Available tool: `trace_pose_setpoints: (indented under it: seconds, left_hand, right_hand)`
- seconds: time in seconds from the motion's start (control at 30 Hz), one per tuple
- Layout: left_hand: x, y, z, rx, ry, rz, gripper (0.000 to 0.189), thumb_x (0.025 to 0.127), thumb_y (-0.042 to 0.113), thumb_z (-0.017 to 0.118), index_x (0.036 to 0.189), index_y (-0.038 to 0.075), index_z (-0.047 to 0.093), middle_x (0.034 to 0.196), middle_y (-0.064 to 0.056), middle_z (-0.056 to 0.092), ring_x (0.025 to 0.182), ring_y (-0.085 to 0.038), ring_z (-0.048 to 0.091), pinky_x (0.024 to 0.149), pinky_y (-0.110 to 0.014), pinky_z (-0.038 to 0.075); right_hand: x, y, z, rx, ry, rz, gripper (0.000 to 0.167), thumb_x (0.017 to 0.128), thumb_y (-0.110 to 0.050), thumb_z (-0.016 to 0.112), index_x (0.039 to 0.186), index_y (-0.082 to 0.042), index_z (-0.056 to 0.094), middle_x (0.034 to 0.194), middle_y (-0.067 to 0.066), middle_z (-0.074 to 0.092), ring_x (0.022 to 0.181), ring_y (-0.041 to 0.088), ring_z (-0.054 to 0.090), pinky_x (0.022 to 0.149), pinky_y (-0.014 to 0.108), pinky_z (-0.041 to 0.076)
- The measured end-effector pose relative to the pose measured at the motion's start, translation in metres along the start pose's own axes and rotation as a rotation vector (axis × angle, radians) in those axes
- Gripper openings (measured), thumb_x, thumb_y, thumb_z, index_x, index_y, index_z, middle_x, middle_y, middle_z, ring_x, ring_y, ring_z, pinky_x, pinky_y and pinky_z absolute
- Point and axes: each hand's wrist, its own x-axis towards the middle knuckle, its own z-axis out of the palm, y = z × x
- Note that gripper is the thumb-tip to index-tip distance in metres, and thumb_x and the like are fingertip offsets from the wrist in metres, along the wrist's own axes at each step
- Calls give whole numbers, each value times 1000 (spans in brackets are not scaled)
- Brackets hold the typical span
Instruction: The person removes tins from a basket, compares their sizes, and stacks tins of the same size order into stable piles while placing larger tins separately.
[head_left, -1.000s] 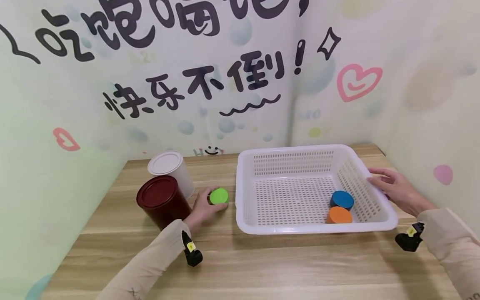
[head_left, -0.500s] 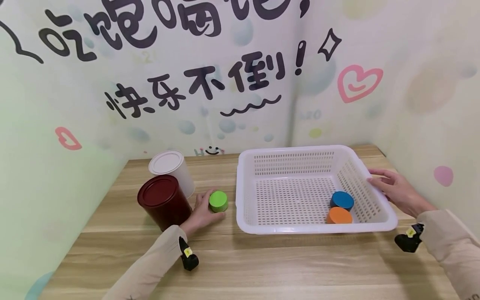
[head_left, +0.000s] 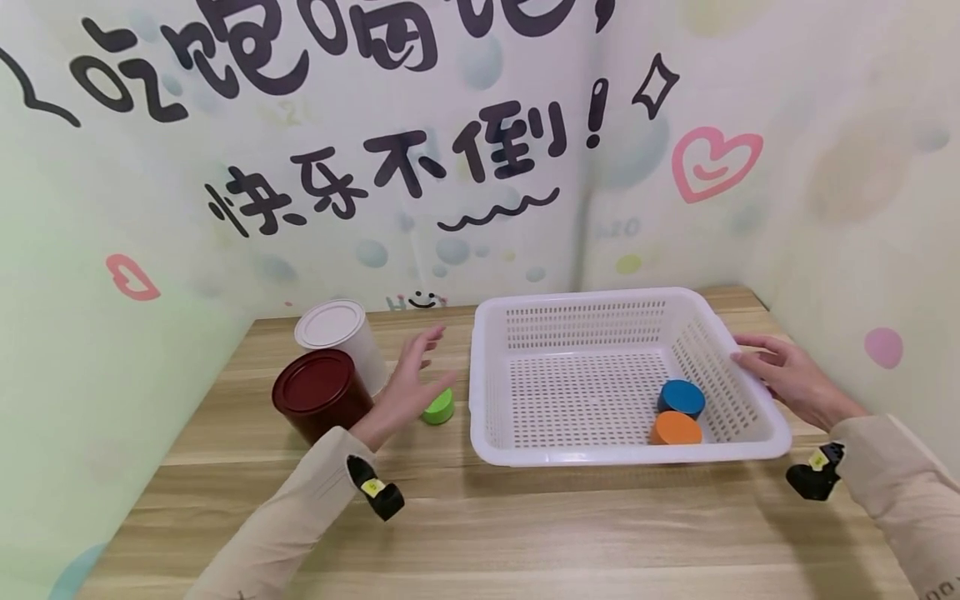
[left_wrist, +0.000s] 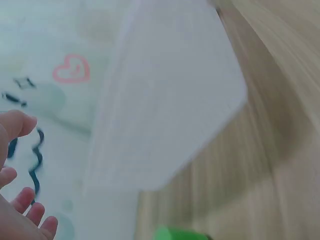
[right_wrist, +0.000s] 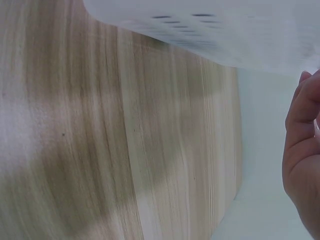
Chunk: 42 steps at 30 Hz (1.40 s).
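Note:
My left hand (head_left: 405,387) is raised with its fingers spread, holding nothing. A short green cylinder (head_left: 439,408) stands on the table just beyond its thumb, partly hidden by the hand. The left wrist view catches the top of the green cylinder (left_wrist: 181,234) at its lower edge. At the right, my right hand (head_left: 798,383) grips the rim of a white perforated plastic basket (head_left: 753,383). Inside the basket, a blue cylinder (head_left: 681,398) and an orange cylinder (head_left: 677,428) sit together near the right front corner. Curled fingers (right_wrist: 302,112) show by the basket in the right wrist view.
A dark red lidded can (head_left: 315,392) stands left of my left hand, with a white lidded can (head_left: 341,329) right behind it. All stand on a wood-grain table (head_left: 487,533). A printed fabric backdrop (head_left: 420,250) rises along the table's back and sides.
My left hand has let go of the green cylinder and lifted off it, fingers opening. The cylinder sits slightly nearer the front than a second ago. My right hand has stayed at the basket rim.

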Motion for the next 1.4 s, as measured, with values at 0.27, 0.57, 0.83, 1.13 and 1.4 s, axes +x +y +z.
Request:
trace_pose_setpoints:
  seconds: [0.27, 0.57, 0.83, 1.13, 1.4]
  left_hand:
    - [43, 64, 52, -72, -131, 151, 51, 82, 15, 63, 128, 7, 43, 119, -9, 45, 107, -21, 43, 89, -39, 38]
    - [90, 95, 121, -13, -255, 188, 44, 84, 23, 62, 124, 12, 48, 108, 2, 49, 97, -10, 46, 82, -25, 43]
    - [118, 63, 157, 88, -258, 196, 44, 84, 25, 61, 123, 10, 49, 104, -1, 51, 92, -10, 48, 79, -21, 42]
    - [120, 38, 196, 213, -464, 293, 52, 82, 25, 63, 129, 9, 45, 116, -10, 49, 100, -18, 48, 83, -22, 41]
    - [117, 33, 220, 276, -705, 265, 64, 81, 37, 63, 136, 19, 36, 131, 0, 39, 114, -10, 39, 89, -18, 35]
  right_hand:
    - [1, 3, -3, 0, 4, 12, 60, 90, -33, 49, 135, -1, 25, 88, -16, 56, 79, 11, 60, 68, 36, 51]
    - [5, 1, -2, 9, 4, 2, 59, 90, -33, 50, 133, -1, 26, 90, -14, 57, 80, 13, 61, 68, 38, 50]
    - [7, -1, -3, -13, 4, 17, 65, 89, -36, 50, 135, 0, 22, 97, -3, 56, 81, 14, 60, 70, 41, 50]
    - [4, -1, -4, -11, 4, 27, 64, 89, -36, 50, 135, 0, 22, 101, 5, 56, 82, 16, 60, 70, 41, 50]
    - [2, 0, -5, -30, 10, 19, 63, 89, -35, 50, 134, 0, 24, 108, 15, 54, 83, 17, 60, 70, 42, 50]
